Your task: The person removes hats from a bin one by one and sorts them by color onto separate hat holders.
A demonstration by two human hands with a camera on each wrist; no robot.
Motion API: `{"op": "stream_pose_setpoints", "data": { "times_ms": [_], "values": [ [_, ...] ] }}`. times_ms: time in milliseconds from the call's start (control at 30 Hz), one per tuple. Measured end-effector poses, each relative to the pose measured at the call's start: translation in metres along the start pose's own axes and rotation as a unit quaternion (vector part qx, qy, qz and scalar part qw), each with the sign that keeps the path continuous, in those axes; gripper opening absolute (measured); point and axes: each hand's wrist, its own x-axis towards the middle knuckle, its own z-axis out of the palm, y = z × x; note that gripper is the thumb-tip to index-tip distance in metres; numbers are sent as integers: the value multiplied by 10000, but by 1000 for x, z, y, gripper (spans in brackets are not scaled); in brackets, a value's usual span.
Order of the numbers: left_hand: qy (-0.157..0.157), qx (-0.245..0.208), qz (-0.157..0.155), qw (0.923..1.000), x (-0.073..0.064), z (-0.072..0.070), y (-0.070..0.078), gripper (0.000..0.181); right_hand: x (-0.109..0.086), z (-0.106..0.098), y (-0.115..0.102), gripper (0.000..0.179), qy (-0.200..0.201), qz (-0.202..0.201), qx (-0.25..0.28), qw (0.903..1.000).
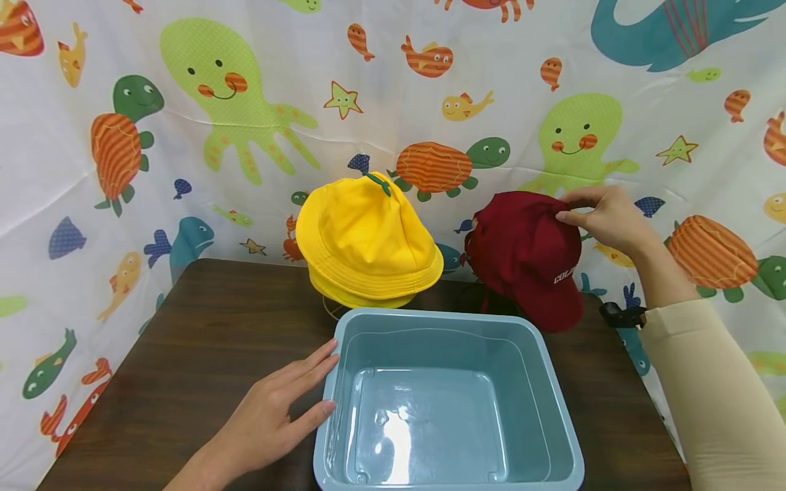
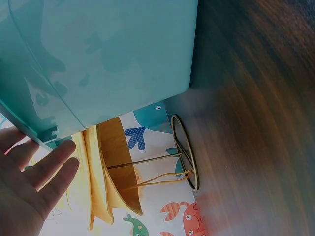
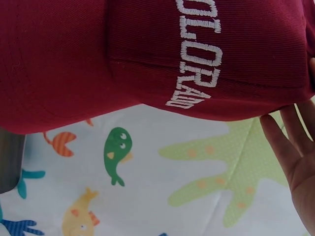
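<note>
A dark red baseball cap [image 1: 525, 252] with white lettering is at the back right, its brim angled down toward the front. My right hand [image 1: 604, 215] pinches the top of its crown between thumb and fingers. In the right wrist view, fingertips [image 3: 275, 128] meet the edge of the cap's crown [image 3: 246, 54]. My left hand [image 1: 276, 409] rests its straight fingers against the left rim of a blue-grey plastic basin [image 1: 454, 317]. From the left wrist, the fingers [image 2: 56, 160] show at that basin's rim, beside its outer wall [image 2: 123, 59].
Yellow brimmed hats [image 1: 368, 239], stacked with a green stem on top, sit behind the basin on a wire stand [image 2: 184, 152]. Everything stands on a dark wooden table [image 1: 233, 327]. A white curtain [image 1: 381, 54] printed with sea animals hangs close behind it.
</note>
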Motion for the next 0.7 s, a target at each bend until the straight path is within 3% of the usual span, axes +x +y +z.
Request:
{"op": "stream_pose_setpoints", "data": {
  "times_ms": [700],
  "values": [
    [15, 28, 8, 10000, 1, -1, 0, 65, 1, 20, 7, 31, 44, -219, 172, 9996]
  ]
}}
